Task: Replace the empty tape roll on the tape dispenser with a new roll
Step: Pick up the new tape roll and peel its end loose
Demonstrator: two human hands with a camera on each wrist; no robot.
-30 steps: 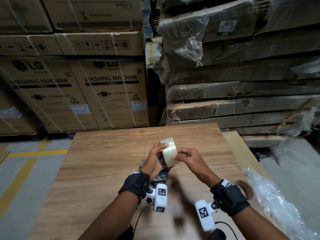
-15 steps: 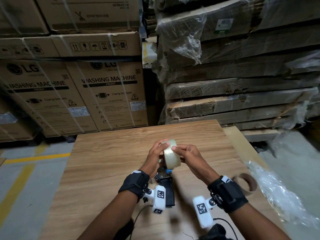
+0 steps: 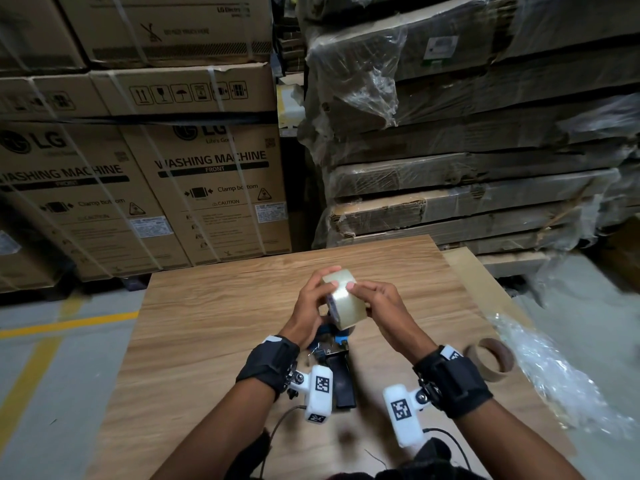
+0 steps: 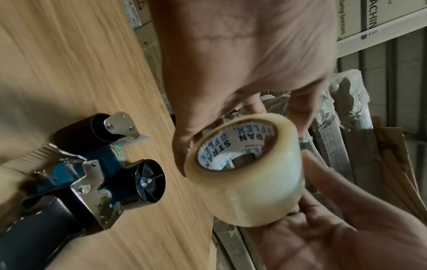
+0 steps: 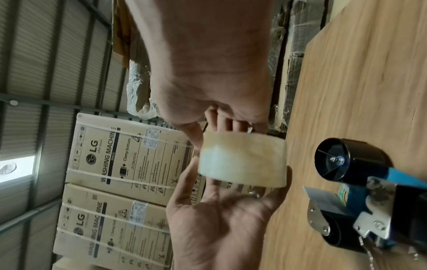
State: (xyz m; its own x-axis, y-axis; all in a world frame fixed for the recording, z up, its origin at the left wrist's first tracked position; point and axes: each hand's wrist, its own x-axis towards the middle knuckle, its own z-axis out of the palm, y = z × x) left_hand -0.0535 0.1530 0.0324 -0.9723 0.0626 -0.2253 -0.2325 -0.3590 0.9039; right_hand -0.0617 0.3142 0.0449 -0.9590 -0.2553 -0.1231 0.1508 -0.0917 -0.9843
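Note:
Both hands hold a full roll of clear tape (image 3: pixel 346 301) above the wooden table (image 3: pixel 214 327). My left hand (image 3: pixel 311 306) grips its left side and my right hand (image 3: pixel 377 306) pinches its right side. In the left wrist view the tape roll (image 4: pixel 245 169) shows a printed core, between my left hand (image 4: pixel 231 102) and my right hand (image 4: pixel 323 219). The blue and black tape dispenser (image 3: pixel 337 365) lies on the table under the hands, its spool hub (image 4: pixel 148 180) bare. The right wrist view shows the tape roll (image 5: pixel 242 159) left of the dispenser (image 5: pixel 360 191).
An empty brown cardboard core (image 3: pixel 488 358) lies on the table to the right. Crumpled clear plastic wrap (image 3: pixel 554 375) hangs off the right edge. Washing machine cartons (image 3: pixel 214 188) and wrapped flat packs (image 3: pixel 467 174) stand behind the table.
The hands have turned the roll between the fingers, so more of its outer band faces up. It stays above the dispenser. The head view has shifted slightly.

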